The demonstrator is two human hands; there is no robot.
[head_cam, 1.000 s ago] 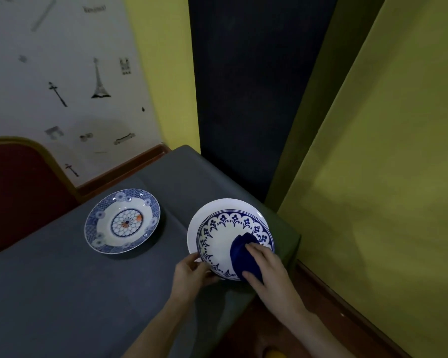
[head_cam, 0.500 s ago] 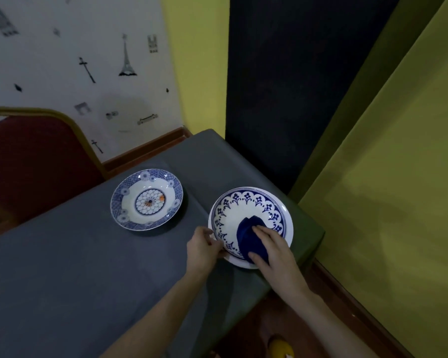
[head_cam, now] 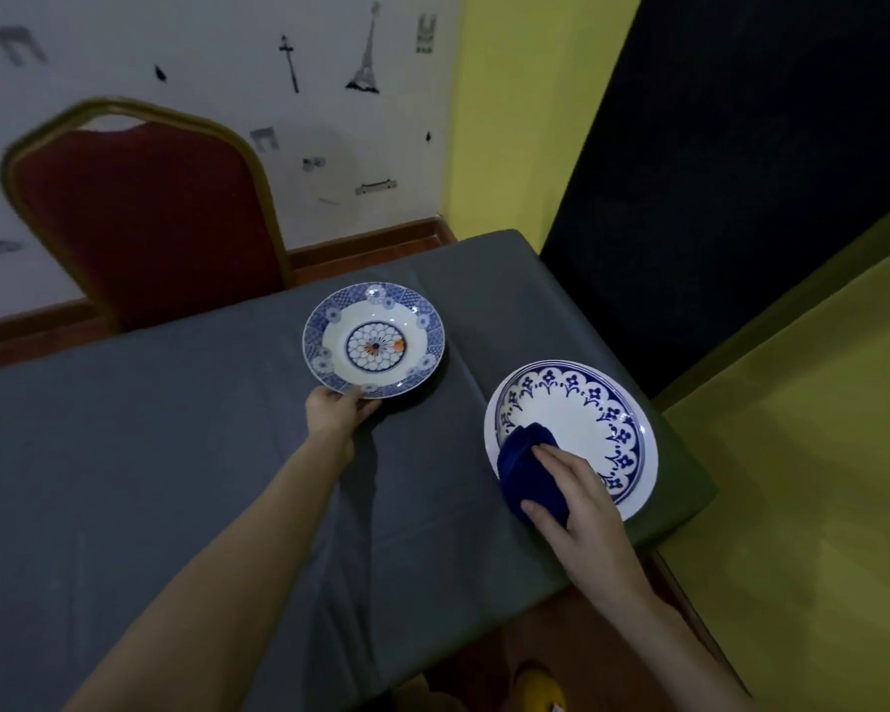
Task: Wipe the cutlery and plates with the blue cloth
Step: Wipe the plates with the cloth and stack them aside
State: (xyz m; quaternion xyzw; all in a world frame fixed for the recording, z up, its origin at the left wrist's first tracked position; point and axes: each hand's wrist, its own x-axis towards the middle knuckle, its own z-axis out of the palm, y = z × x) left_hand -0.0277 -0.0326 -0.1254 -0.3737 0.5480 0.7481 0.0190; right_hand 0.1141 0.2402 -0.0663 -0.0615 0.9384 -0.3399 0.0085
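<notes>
Two blue-and-white plates lie on the grey table (head_cam: 186, 454). The larger white plate (head_cam: 581, 423) with a blue floral ring sits flat near the table's right corner. My right hand (head_cam: 579, 501) grips the bunched blue cloth (head_cam: 527, 467) over this plate's near-left edge. The smaller plate (head_cam: 373, 341), with a patterned blue rim and a rosette centre, lies further back and left. My left hand (head_cam: 337, 411) pinches its near rim. No cutlery is in view.
A red chair with a gold frame (head_cam: 145, 218) stands behind the table at the back left. The table's right corner and front edge lie close to the larger plate. Yellow and dark walls rise on the right. A yellow object (head_cam: 540, 686) is on the floor below.
My left hand let go of the larger plate and moved back-left to the smaller plate's rim. The larger plate now lies flat. My right hand drew the cloth toward its near-left edge.
</notes>
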